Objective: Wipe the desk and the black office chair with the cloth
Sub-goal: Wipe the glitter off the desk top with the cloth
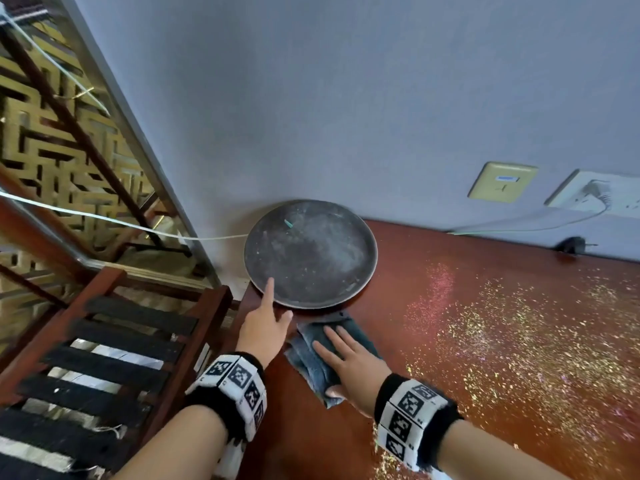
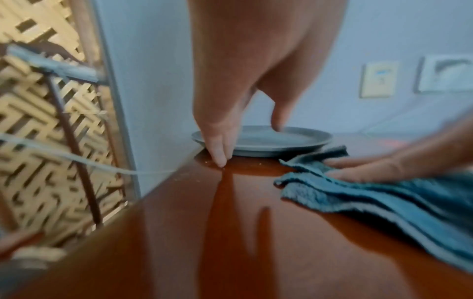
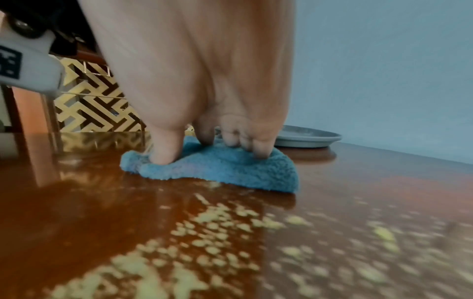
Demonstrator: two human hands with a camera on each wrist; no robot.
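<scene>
The desk (image 1: 433,358) is glossy reddish-brown wood, strewn with yellowish specks (image 1: 519,341) on its right half. A folded blue cloth (image 1: 311,368) lies near the desk's left edge. My right hand (image 1: 341,362) presses flat on it, with fingers and thumb spread over the cloth (image 3: 230,172). Just beyond the cloth sits a dark, dusty round plate (image 1: 311,258) in the corner by the wall. My left hand (image 1: 278,301) touches the plate with a straight index finger on its near rim, the thumb beside the edge. No black office chair is in view.
A wooden frame with dark slats (image 1: 121,341) stands left of the desk, below its edge. Behind it is a gold lattice screen (image 1: 52,150). Wall plates (image 1: 502,181) and a white cable (image 1: 536,223) run along the grey wall at the back right.
</scene>
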